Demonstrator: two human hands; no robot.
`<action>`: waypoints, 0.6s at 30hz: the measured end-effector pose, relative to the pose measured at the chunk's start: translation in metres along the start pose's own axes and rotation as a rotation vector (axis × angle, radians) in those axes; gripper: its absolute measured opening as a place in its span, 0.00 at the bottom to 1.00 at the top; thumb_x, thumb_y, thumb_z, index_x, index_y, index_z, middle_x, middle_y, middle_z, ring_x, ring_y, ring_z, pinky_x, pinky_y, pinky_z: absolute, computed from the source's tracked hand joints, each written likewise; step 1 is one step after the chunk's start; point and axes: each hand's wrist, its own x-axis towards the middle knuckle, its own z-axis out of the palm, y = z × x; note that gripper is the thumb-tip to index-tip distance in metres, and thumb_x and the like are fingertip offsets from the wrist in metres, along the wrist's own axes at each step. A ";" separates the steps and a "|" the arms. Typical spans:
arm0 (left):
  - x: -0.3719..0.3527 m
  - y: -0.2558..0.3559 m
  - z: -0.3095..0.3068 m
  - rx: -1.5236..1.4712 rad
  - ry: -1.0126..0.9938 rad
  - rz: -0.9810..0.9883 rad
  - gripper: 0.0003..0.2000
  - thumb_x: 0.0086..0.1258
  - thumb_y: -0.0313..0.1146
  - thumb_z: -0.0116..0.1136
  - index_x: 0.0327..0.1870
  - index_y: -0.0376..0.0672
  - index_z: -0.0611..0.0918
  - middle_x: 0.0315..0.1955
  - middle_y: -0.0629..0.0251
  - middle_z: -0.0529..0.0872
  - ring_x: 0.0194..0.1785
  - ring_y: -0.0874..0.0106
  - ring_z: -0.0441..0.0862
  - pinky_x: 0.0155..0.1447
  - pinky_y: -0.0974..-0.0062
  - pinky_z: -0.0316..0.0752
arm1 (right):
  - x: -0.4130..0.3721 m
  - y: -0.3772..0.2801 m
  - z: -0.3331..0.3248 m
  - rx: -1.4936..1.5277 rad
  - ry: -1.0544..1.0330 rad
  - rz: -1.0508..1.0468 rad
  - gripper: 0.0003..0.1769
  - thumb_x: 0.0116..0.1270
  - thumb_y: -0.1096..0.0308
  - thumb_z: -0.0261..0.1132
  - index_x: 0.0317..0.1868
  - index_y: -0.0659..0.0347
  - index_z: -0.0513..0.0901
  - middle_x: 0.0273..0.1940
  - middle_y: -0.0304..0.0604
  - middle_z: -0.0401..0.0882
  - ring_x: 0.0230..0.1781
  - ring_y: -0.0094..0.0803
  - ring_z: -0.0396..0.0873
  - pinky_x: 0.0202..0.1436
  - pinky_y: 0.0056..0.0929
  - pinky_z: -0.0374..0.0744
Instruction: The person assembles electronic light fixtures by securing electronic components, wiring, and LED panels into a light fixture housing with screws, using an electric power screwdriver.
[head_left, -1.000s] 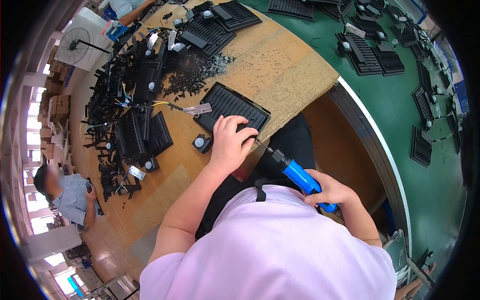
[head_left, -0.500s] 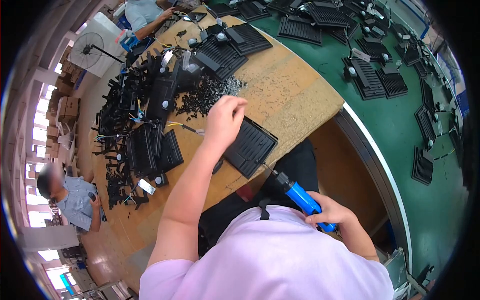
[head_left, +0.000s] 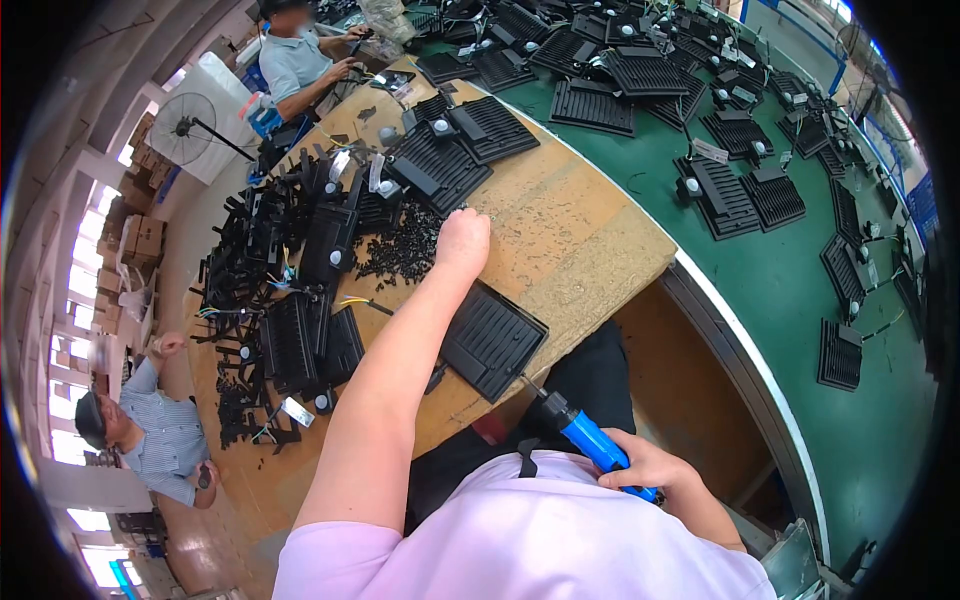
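Note:
My right hand (head_left: 645, 466) is wrapped round a blue electric screwdriver (head_left: 597, 441), whose bit reaches the near edge of a black finned housing (head_left: 495, 342). That housing lies flat at the table's edge in front of me. Beyond it, my left hand (head_left: 465, 243) is closed with its knuckles up, over the edge of a heap of small screws (head_left: 405, 248). Its fingertips are hidden under the hand, and I cannot tell what they hold.
Finned black lamp housings (head_left: 440, 165) with sensors and wires lie on the wooden table (head_left: 590, 235). Black brackets (head_left: 250, 230) are heaped at left. A green bench (head_left: 640, 165) at right bears many more housings. Two people (head_left: 295, 65) are at the table's far and left sides.
My left hand has gone from above the housing to the screw heap, its fingers now turned down. The screwdriver stays at the housing's edge. The person at left has raised an arm.

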 end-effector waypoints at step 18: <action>-0.180 0.092 -0.088 -0.638 0.098 -0.256 0.04 0.56 0.29 0.72 0.32 0.46 0.89 0.38 0.65 0.83 0.50 0.59 0.78 0.57 0.62 0.73 | -0.001 -0.006 0.003 0.045 0.010 0.009 0.46 0.57 0.60 0.79 0.73 0.62 0.67 0.55 0.48 0.79 0.56 0.35 0.78 0.62 0.35 0.76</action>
